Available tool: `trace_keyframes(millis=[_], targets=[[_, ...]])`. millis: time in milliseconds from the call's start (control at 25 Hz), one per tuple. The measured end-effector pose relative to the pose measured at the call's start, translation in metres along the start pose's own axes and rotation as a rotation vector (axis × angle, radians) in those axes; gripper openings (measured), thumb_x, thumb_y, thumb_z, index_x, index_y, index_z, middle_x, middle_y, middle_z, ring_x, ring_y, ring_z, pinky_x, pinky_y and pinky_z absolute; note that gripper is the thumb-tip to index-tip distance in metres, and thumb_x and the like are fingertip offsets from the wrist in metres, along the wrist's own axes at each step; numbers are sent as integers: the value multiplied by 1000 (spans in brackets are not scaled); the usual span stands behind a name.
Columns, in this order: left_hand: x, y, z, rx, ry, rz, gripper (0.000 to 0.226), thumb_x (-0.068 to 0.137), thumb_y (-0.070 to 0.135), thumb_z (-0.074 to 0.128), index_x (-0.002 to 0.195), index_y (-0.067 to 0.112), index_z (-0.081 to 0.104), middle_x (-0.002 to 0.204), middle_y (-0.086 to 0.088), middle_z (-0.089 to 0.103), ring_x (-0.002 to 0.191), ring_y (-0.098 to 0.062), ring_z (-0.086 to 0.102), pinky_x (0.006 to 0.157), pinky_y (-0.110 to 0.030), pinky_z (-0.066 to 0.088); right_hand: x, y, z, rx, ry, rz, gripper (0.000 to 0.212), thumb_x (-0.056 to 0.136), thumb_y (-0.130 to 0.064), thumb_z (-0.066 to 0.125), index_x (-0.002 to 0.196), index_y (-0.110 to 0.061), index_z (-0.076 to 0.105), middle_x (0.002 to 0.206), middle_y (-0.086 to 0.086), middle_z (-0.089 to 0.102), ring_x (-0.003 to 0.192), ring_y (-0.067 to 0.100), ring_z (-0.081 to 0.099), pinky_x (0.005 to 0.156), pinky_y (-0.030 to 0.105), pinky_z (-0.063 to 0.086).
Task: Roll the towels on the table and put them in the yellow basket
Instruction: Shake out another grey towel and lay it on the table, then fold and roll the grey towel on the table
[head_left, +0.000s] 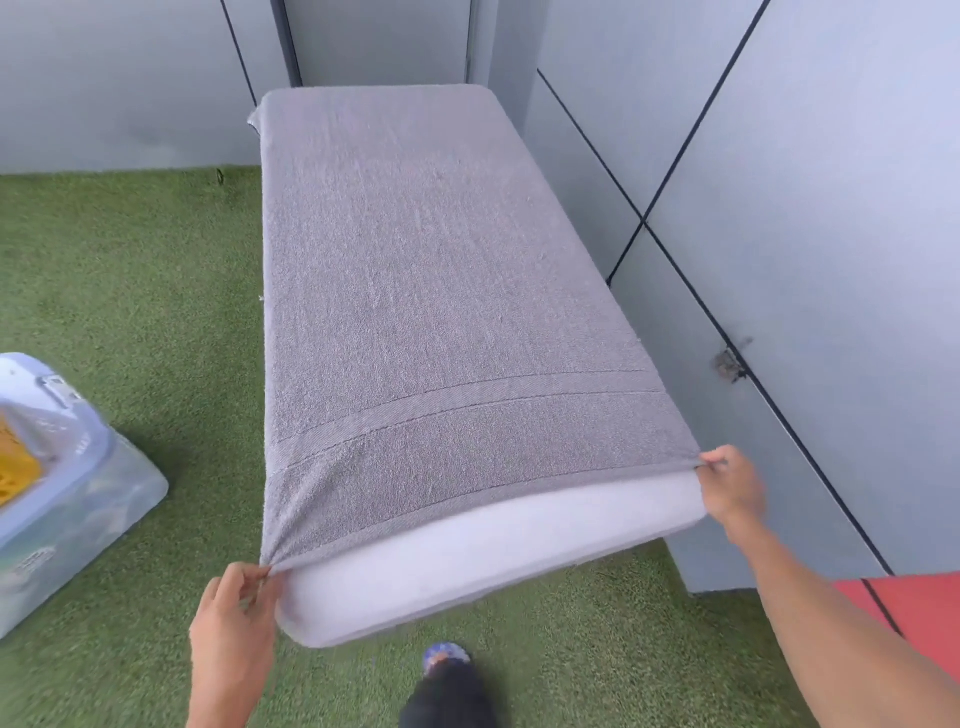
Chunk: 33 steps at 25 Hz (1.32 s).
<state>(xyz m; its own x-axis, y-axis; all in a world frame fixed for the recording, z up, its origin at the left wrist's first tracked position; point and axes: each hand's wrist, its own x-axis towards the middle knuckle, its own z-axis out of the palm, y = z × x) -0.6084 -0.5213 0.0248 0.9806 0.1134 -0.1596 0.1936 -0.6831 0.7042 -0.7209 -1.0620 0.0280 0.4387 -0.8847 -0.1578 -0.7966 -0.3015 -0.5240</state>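
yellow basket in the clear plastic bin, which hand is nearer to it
Left. The left hand pinches the grey towel's near-left corner, towards the yellow basket; the right hand pinches the far-side corner.

towel (431, 291): grey terry cloth, matt | floor (130, 291): rough green artificial turf

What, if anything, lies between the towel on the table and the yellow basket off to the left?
Nothing visible does. The left hand and right hand each pinch a near corner of the grey towel. Between the table and the yellow basket, which sits inside a clear bin, only open green turf shows.
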Motion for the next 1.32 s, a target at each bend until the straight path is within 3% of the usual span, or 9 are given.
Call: trace_keyframes(millis=[120,280,400,520,680,840,1000,1200,1320], targets=[[7,21,7,318,-12,126,22,83,9,68,100,20,61,109,-8,51,102,-33,46,84,-47,43,-14,-15,0,-304,11,-397,26,81,-7,67,105,-16,63,105,10,64,101,35,58,85,43,46],[-1,57,40,475,-20,425,24,80,10,65,99,25,69,101,2,58,95,-23,50,76,-38,46,-19,-28,10,-353,-79,-678,36,75,-7,73,105,-26,67,110,-1,58,104,27,54,92,39,39],[-11,66,49,403,-61,357,28,77,5,76,96,26,71,92,11,59,87,-16,52,60,-29,43,-17,-27,9,-292,-176,-774,31,77,-9,75,103,-25,70,108,-6,59,99,20,54,86,33,40],[-26,58,44,345,-37,331,18,82,13,70,93,27,69,89,17,57,82,-10,49,57,-28,44,-4,-11,-7,-242,-242,-874,22,84,-11,70,103,-22,69,101,-11,57,95,12,51,84,26,39],[-41,37,34,365,-46,416,17,88,40,44,99,36,57,92,17,52,80,-10,48,65,-35,51,8,8,-25,-250,-243,-905,18,86,-7,66,99,-18,68,101,-11,58,97,8,49,83,21,36],[-41,41,24,430,-72,358,47,72,-11,69,103,24,66,100,10,56,85,-12,47,69,-33,49,12,4,-24,-268,-265,-807,20,85,-3,66,100,-16,68,100,-9,61,98,11,50,81,26,42],[-27,26,6,511,-194,446,64,55,-23,72,103,19,64,102,13,56,88,-11,52,69,-32,53,12,12,-35,-287,-340,-783,14,88,-6,63,93,-18,68,89,-13,59,92,16,57,78,27,42],[-16,36,5,416,-216,445,35,72,-16,69,92,13,68,87,13,56,76,-11,52,64,-23,42,3,8,-42,-291,-378,-772,15,90,-11,61,96,-24,65,93,-14,58,92,7,50,80,26,41],[-12,38,-3,373,-315,334,31,86,-7,60,93,22,67,87,15,59,76,-7,56,63,-18,41,11,10,-43,-305,-446,-718,22,89,-8,63,87,-29,60,87,-18,58,87,10,50,77,28,39]])
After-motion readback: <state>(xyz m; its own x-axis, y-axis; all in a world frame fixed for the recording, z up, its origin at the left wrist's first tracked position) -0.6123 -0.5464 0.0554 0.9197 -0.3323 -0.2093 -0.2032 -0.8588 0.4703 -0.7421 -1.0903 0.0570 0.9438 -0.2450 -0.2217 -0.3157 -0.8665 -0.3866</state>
